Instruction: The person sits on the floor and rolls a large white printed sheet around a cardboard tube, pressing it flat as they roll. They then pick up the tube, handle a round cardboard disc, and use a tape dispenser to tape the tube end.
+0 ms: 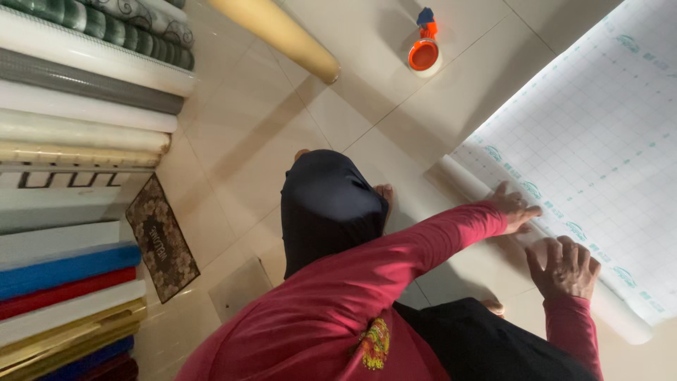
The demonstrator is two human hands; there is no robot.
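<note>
White gridded backing paper (599, 120) lay unrolled across the tiled floor (268, 134), running away from you toward the upper right of the head view. Its still-wound part, the paper roll (465, 185), sat just in front of your feet. The roll's long axis ran on a diagonal, from near your dark skirt (328, 204) down toward the lower right corner, so it lay crosswise to both of your reaching arms.

Both hands were already on it, side by side and a little apart. Your left hand (515, 208) sat farther along the roll, at the end of a long stretched red sleeve (437, 236). Its fingers were laid out nearly straight and loosely spread, with the tips pointing onto the edge of the flat sheet. Your right hand (564, 268) was nearer your body, palm down, fingers parted and bent slightly over the curve of the roll. Neither hand pinched or closed around anything; both pressed on top of the paper.

Well apart from your hands, an orange tape dispenser (424, 51) stood on the tiles, with a beige roll (282, 32) lying near it. Stacked rolls (77, 106) in many colours lined the left side, beside a dark patterned doormat (161, 236).
</note>
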